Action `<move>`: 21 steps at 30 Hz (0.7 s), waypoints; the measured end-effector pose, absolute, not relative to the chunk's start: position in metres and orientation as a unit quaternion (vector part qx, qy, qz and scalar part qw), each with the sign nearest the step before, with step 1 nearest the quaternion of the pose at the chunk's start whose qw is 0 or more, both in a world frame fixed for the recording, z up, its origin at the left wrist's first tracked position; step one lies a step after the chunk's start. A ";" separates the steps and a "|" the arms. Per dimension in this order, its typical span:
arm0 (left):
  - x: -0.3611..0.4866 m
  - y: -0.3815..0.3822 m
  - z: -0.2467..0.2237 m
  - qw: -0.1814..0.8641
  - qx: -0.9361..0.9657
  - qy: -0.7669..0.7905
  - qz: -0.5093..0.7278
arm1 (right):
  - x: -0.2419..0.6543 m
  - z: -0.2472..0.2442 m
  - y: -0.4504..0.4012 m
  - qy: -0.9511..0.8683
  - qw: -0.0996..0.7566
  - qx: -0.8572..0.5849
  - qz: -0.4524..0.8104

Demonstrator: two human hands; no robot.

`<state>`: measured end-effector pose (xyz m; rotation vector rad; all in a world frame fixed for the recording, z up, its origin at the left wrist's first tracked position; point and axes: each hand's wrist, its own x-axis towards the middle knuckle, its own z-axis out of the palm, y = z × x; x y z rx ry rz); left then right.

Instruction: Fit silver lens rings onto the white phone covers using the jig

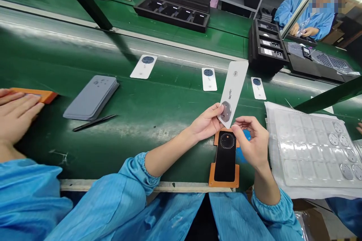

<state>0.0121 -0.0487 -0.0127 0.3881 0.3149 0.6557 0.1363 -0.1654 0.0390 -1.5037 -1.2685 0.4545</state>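
My left hand (206,122) pinches a white phone back cover (234,83), held up at a tilt. A round silver camera ring (226,112) sits at the cover's lower end, under my left thumb. Close to the cover's bottom corner, my right hand (251,141) has its thumb and fingers drawn together; whether something small is between them is hidden. Below the hands, a black phone-shaped panel (225,162) with a round outline near its top lies in an orange fixture (212,175). Part of a blue piece (241,155) shows behind my right hand.
Right stands a clear tray (305,158) with several silver rings. White cards (143,71) lie along the belt. Left are stacked grey covers (90,99), black tweezers (94,122) and a co-worker's hand (17,116) on an orange fixture (48,96). Black foam boxes (172,17) stand behind.
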 end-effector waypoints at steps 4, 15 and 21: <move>0.012 -0.048 -0.011 0.891 0.250 0.165 0.342 | 0.130 0.038 -0.153 -0.551 0.483 -0.666 0.137; 0.009 -0.017 -0.026 0.808 0.348 0.313 0.357 | 0.202 -0.010 -0.008 -0.439 0.397 -0.750 0.297; -0.006 -0.011 -0.009 0.794 0.382 0.299 0.367 | 0.286 -0.009 0.009 -0.417 0.199 -0.860 0.215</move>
